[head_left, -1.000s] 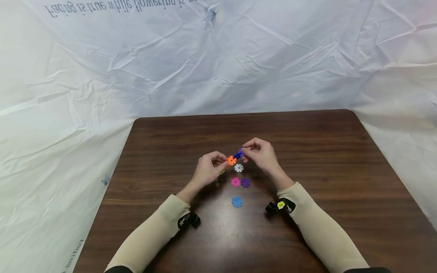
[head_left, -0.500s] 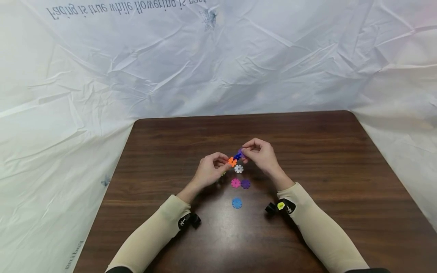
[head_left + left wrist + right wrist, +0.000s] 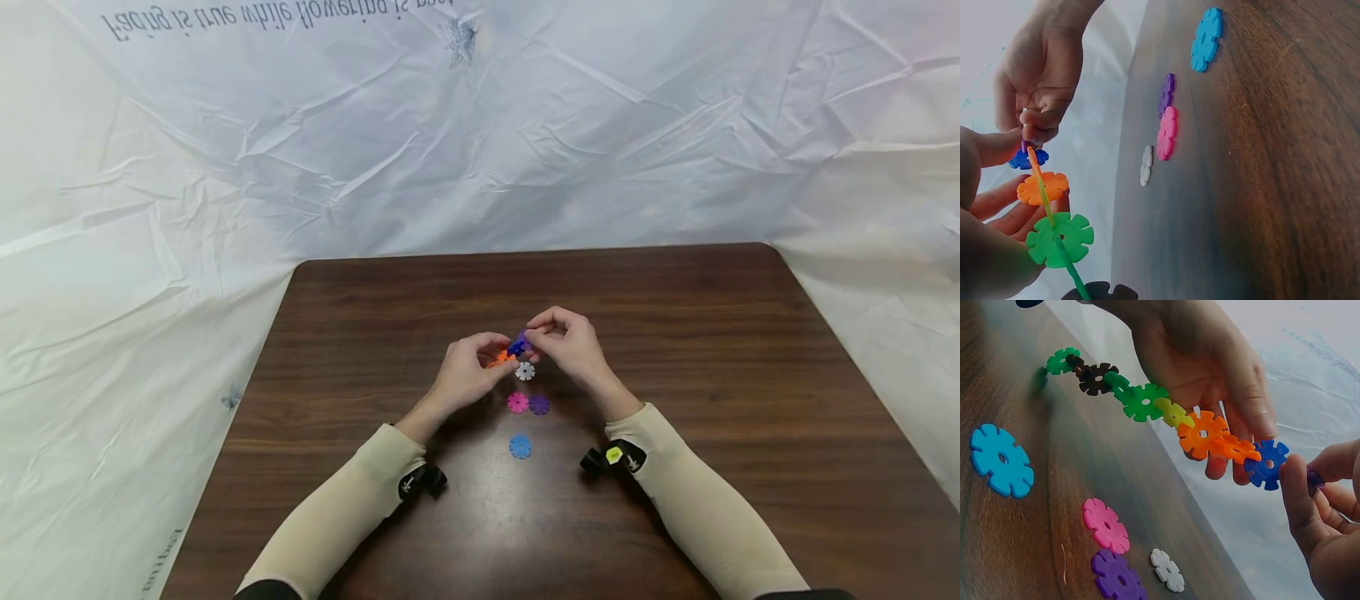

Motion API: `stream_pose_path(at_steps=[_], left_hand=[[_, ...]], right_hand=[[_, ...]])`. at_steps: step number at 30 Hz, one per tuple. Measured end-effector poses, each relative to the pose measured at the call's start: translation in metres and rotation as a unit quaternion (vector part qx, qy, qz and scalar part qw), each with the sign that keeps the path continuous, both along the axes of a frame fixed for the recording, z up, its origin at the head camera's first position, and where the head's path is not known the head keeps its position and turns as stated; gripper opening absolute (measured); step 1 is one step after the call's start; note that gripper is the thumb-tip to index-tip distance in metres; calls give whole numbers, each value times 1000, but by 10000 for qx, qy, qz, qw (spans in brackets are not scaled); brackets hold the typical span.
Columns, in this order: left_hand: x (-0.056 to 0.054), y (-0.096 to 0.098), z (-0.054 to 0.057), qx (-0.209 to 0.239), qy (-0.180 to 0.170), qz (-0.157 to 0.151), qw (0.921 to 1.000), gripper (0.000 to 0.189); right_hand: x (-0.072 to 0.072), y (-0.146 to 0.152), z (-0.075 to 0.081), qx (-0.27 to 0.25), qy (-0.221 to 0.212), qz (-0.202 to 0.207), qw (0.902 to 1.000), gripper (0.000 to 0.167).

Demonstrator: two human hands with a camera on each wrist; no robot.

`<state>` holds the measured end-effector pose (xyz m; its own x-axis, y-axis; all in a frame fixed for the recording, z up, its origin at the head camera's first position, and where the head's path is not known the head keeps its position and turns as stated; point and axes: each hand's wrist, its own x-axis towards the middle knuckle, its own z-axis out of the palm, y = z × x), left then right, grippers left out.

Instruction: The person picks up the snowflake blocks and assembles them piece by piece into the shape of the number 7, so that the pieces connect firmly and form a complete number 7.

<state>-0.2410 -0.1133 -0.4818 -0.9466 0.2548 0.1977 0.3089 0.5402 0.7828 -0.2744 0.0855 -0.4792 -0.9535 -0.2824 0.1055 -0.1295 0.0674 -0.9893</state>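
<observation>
A chain of interlocking notched plastic discs runs between the hands. From its far end in the right wrist view come a green disc (image 3: 1057, 364), dark brown ones (image 3: 1093, 387), more green (image 3: 1138, 411), yellow (image 3: 1171, 414), orange (image 3: 1194, 439) and dark blue (image 3: 1261, 472). My left hand (image 3: 468, 371) holds the chain around its orange and blue part, thumb and fingertips close to the blue disc. Between thumb and fingers, my right hand (image 3: 570, 346) pinches a small purple disc (image 3: 1315, 479) beside the blue one; fingers mostly cover it.
Loose discs lie on the brown wooden table (image 3: 675, 333) below the hands: white (image 3: 529, 376), pink (image 3: 513, 408), purple (image 3: 543, 410) and light blue (image 3: 520, 452). The pink and purple ones lie side by side. A white sheet (image 3: 480, 150) hangs behind the table.
My left hand has shifted right along the chain, now covering part of the orange disc. My right hand has moved slightly left with the purple disc, so the hands are closer together.
</observation>
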Motion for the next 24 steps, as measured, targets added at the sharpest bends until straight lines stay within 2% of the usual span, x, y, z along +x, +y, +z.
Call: stream_pose_path(at_steps=[4,8,17,24], left_hand=[[-1,1,1,193,1,6,9998,19],[-3,2,0,174,48,51,9998,12],[-3,2,-1,153,148,128,9997,8],[-4,1,1,212,160,131,9996,8]], right_hand=[[1,0,0,0,-38,28,10000,19],[2,-1,0,-17,-123,135,9998,21],[3,0,2,-29,-75,409,9991,21],[0,3,0,-59,2,438,9990,20]])
